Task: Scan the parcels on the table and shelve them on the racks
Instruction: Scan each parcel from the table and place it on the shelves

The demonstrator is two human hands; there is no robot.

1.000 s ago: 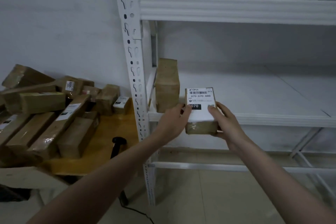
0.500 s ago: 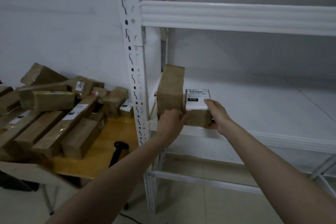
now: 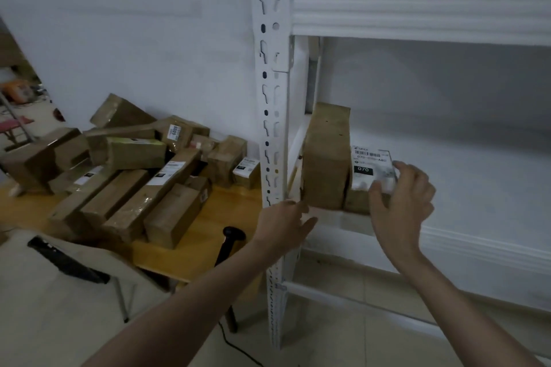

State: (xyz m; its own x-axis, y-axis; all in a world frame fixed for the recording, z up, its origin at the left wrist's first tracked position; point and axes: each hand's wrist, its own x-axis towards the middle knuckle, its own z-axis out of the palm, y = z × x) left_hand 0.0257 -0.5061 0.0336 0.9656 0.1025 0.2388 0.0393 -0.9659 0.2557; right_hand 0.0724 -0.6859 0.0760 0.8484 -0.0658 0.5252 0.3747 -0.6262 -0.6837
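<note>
Parcels (image 3: 369, 176) stand on rack shelf (image 3: 477, 176) — two, touching.

The white shelf (image 3: 477, 164) lies open to the right of the labelled parcel (image 3: 368, 171), which stands against the taller parcel (image 3: 326, 158) at the shelf's left end, hard by the rack post (image 3: 269, 98), while a pile of parcels (image 3: 134, 170) crowds the surface (image 3: 208, 235).
</note>
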